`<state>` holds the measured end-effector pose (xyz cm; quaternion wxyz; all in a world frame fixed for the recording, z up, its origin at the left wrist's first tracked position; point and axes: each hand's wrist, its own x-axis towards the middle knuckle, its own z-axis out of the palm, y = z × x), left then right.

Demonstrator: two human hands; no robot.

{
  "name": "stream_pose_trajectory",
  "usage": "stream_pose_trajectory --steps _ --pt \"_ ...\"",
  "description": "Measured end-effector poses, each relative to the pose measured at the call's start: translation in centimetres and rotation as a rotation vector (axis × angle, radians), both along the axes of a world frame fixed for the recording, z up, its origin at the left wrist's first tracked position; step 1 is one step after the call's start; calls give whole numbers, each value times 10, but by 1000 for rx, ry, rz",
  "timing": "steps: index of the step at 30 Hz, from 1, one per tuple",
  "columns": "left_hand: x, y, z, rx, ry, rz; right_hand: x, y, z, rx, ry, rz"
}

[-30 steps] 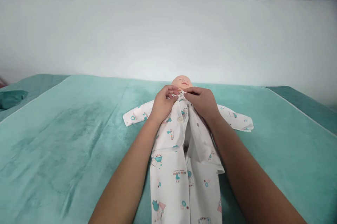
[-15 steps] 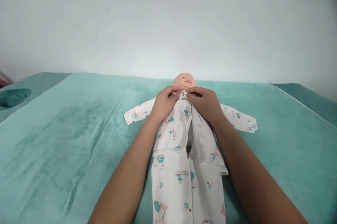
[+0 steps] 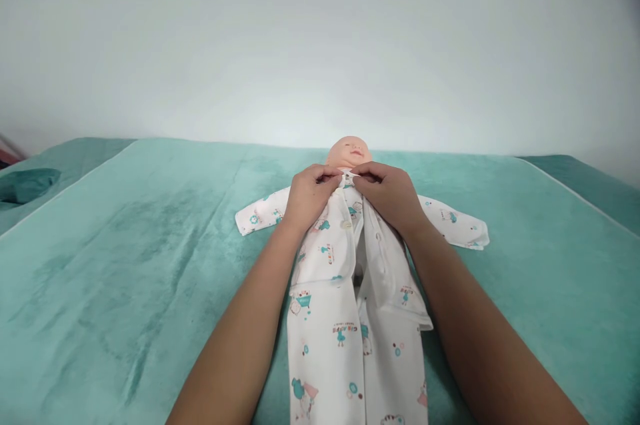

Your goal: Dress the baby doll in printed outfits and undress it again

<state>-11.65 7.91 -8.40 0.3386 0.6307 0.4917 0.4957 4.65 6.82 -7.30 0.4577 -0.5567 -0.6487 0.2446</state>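
Both arms (image 3: 250,318) (image 3: 465,305) are bare and smooth, getting thinner toward the wrists (image 3: 294,225). The two hands (image 3: 311,198) (image 3: 390,193) are bare too, and their fingers (image 3: 326,170) look slim.

Before you, white baby pajamas (image 3: 325,308) carry teal, pink and orange cartoon prints (image 3: 301,303). You face a pale-edged teal plush cover (image 3: 150,265) and whitish wall (image 3: 250,58).

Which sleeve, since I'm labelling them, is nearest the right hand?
The printed white sleeve at picture right, showing beside the right hand; the other sleeve shows beside the left hand.
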Motion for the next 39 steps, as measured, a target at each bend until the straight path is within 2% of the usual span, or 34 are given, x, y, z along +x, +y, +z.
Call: stream_pose_trajectory --steps 5,16,28,34,39 --pt "1 -2 3 -33 -44 -7 0 1 -2 5 7 -16" --pt "-1 2 -3 2 -54 -52 -2 -1 -2 -24 6 -18" --pt "1 2 -5 -13 -118 -70 -2 0 0 -2 -50 75" --pt "1 1 -5 74 -15 -107 -1 1 -3 46 -99 104" --pt "0 2 -7 176 123 -46 0 -1 -3 116 -102 152"
